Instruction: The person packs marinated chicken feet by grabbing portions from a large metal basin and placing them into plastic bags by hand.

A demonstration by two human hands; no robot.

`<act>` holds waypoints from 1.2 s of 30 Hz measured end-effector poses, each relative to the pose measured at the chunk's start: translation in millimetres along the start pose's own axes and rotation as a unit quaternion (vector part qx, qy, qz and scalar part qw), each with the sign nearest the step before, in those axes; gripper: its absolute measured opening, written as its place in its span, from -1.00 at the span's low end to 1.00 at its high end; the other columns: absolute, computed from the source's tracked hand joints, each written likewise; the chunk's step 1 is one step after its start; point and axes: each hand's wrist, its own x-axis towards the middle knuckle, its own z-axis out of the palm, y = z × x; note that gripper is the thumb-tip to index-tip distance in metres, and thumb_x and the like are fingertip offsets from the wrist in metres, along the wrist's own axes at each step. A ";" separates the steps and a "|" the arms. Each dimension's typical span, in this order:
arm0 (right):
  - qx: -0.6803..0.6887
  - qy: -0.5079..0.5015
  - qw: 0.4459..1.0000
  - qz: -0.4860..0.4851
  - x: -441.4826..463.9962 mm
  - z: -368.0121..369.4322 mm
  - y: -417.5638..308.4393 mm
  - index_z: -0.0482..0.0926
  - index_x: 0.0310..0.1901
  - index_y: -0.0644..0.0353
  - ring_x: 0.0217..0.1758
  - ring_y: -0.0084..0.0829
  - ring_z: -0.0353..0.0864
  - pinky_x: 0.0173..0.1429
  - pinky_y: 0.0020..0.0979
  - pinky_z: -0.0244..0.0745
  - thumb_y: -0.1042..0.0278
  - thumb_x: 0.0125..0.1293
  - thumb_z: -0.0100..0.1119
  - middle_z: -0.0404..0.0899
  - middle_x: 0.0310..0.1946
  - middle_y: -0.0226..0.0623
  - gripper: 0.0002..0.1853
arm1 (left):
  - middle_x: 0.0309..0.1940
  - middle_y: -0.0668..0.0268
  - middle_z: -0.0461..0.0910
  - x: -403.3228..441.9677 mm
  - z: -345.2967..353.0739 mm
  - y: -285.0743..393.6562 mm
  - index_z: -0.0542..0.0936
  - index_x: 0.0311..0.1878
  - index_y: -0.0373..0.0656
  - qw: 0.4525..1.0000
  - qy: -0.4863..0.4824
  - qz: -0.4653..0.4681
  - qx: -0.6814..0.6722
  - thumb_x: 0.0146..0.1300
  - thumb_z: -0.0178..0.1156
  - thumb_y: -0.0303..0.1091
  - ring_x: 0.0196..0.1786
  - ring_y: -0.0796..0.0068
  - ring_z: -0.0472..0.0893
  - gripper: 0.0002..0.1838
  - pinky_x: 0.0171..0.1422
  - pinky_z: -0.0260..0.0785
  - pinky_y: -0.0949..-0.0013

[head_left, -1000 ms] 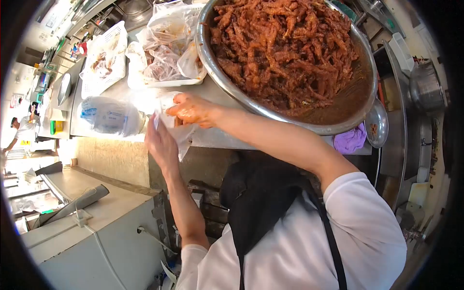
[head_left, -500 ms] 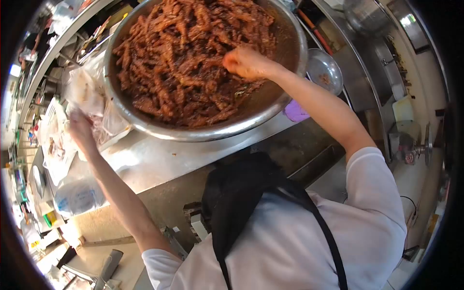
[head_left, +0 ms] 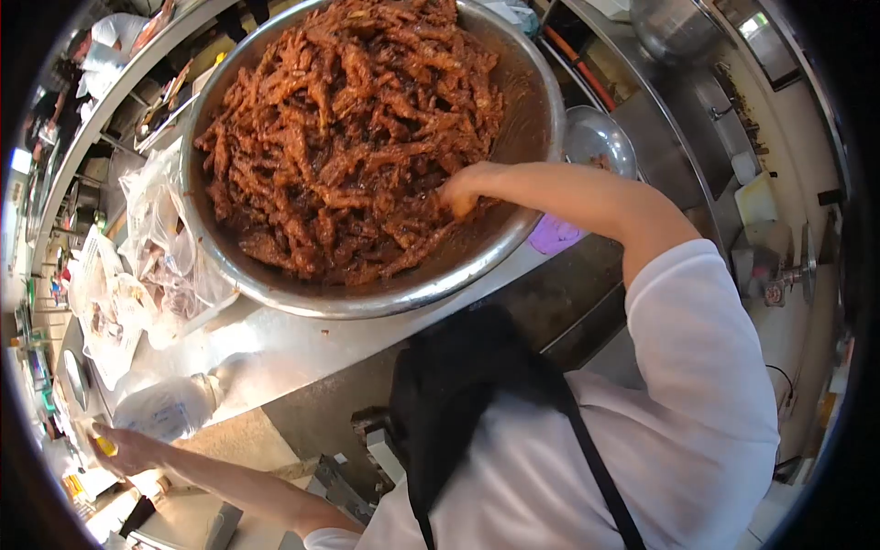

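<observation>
A wide metal bowl (head_left: 385,308) holds a heap of chicken feet (head_left: 348,137) coated in a dark red-brown sauce. My right hand (head_left: 463,188) reaches in at the bowl's right side, its curled fingers closed among the chicken feet; their tips are hidden in the sauce. Over at the lower left, beyond the counter's edge, my left hand (head_left: 128,451) is stretched out with fingers apart and nothing seen in them. It is nearest to a clear plastic container with blue print (head_left: 170,408) lying on the counter.
Clear plastic bags (head_left: 165,266) with contents I cannot make out lie left of the bowl on the metal counter (head_left: 266,362). A smaller metal bowl (head_left: 598,142) and a purple cloth-like item (head_left: 555,234) are on the right. Shelving stands along the far left.
My left hand has left the plastic bags and swung down and left, past the clear container. My right hand has lowered into the chicken feet near the bowl's side.
</observation>
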 end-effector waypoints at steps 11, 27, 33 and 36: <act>0.033 0.085 0.992 -0.085 -63.0 1.1 11.9 0.60 0.00 0.17 -0.02 -0.05 0.60 -0.08 -0.13 0.51 0.06 -0.04 0.39 0.65 -0.13 -0.13 -0.45 | 0.17 0.12 0.53 -1.8 36.1 -143.1 0.38 0.35 0.03 0.927 -0.326 -0.024 0.182 0.43 -0.10 -0.21 0.05 0.09 0.59 -0.55 0.17 0.42 0.12; 0.245 0.163 0.952 -0.084 -5.4 -4.9 1.2 0.59 -0.34 0.35 -0.43 -0.16 0.65 -0.37 -0.19 0.51 0.34 0.01 0.31 0.64 -0.48 -0.10 -0.76 | 0.00 0.15 0.54 8.0 -84.7 -25.9 0.51 0.13 -0.25 0.808 -0.279 -0.362 -0.371 0.41 -0.06 -0.21 -0.01 0.31 0.57 -0.61 0.02 0.45 0.29; 0.166 0.212 0.937 -0.221 -26.7 10.6 -23.1 0.51 0.15 0.21 0.12 -0.07 0.55 0.11 -0.09 0.48 0.23 0.05 0.30 0.60 0.01 -0.05 -0.42 | 0.03 0.25 0.52 -243.3 -3.7 -8.7 0.40 0.24 -0.21 0.625 -0.497 -0.528 -0.290 0.31 0.17 0.04 0.10 0.36 0.47 -0.40 0.27 0.26 0.34; 0.029 0.104 0.980 -0.168 -40.2 -2.3 -44.1 0.49 0.18 0.22 0.15 -0.05 0.53 0.14 -0.12 0.45 0.14 0.09 0.24 0.55 0.10 -0.03 -0.40 | 0.21 0.06 0.43 -278.4 18.7 37.0 0.34 0.31 -0.31 0.676 -0.539 -0.455 -0.214 0.28 0.13 0.21 0.21 0.21 0.45 -0.20 0.25 0.32 0.26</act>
